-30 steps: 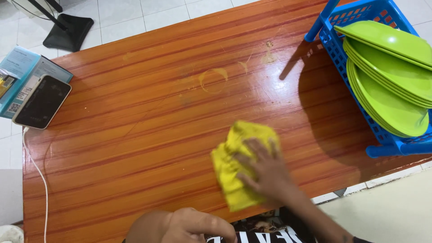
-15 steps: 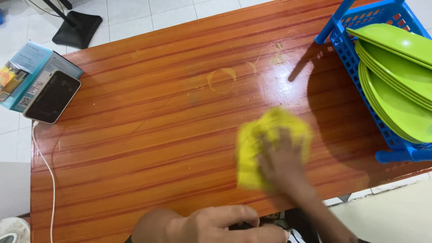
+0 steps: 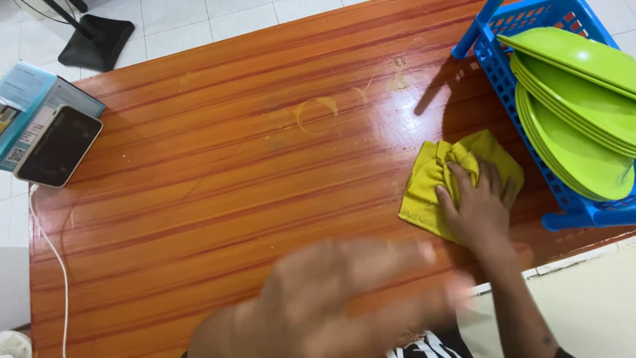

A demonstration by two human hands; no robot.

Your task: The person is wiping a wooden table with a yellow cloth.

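My right hand (image 3: 478,207) presses flat on a crumpled yellow cloth (image 3: 430,174) at the right side of the glossy orange-brown wooden table (image 3: 199,172), fingers spread over it. The cloth lies just left of a blue plastic rack (image 3: 493,63). My left hand (image 3: 344,298) is blurred in the foreground near the table's front edge, fingers loosely apart, holding nothing. A pale ring-shaped stain (image 3: 317,116) and smaller smears (image 3: 397,79) mark the table beyond the cloth.
The blue rack holds several lime-green plates (image 3: 576,113) on edge. A dark phone (image 3: 58,146) rests on a blue book (image 3: 26,99) at the left edge, with a white cable (image 3: 50,245) running down. A black stand base (image 3: 96,41) sits on the tiled floor.
My right hand has slid the yellow cloth to the right and farther away, toward the blue rack. My left hand has lifted higher into view and is blurred.
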